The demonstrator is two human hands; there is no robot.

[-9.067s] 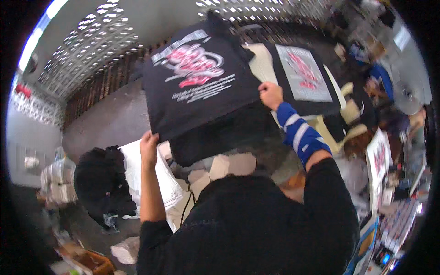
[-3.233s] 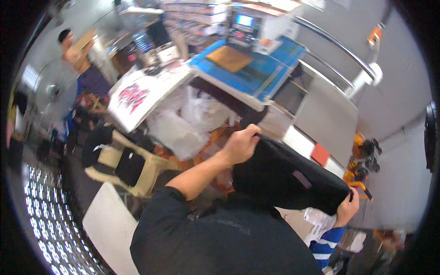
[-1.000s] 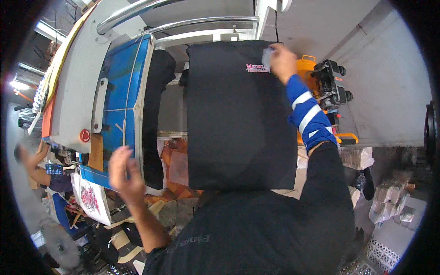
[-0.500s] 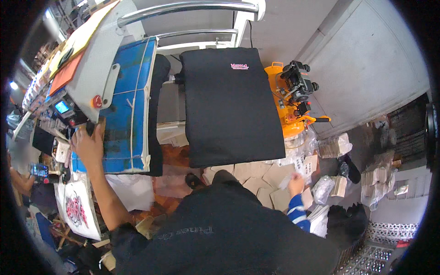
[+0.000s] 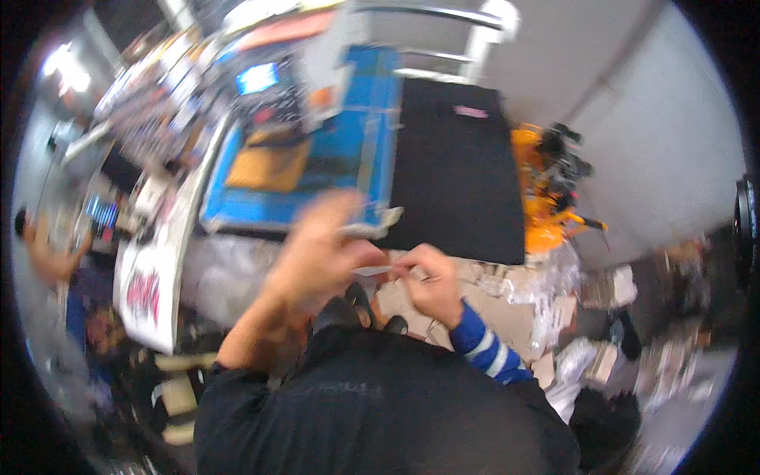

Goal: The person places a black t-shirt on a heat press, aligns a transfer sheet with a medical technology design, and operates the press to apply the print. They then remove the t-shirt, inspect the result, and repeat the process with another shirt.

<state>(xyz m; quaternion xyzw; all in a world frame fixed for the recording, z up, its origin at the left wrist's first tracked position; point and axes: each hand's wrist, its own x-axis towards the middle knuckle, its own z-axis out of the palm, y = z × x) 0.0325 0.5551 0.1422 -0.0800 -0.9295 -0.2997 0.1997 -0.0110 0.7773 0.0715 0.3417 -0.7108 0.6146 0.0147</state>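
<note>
My right hand (image 5: 431,283), with a blue and white cuff, is closed in a pinch on a thin white strip (image 5: 374,271). What the strip is made of is too blurred to tell. Beside it is my left hand (image 5: 313,257), its thumb close to the strip's other end; motion smears its fingers. Beyond my hands lies a flat piece of black fabric (image 5: 459,174) with a small pink print near its far end. To its left is a blue press bed (image 5: 317,178), with a yellow-brown pad (image 5: 273,162) on it.
A control box with a lit screen (image 5: 258,77) stands over the blue bed. An orange air compressor (image 5: 542,198) is right of the black fabric. Cardboard pieces (image 5: 412,309) and plastic-wrapped bundles (image 5: 574,360) lie on the floor. Another person's arm (image 5: 55,253) shows far left.
My left hand has left the blue bed and come to my right hand in front of me. My right hand has risen leftward with the white strip. The view has swung left.
</note>
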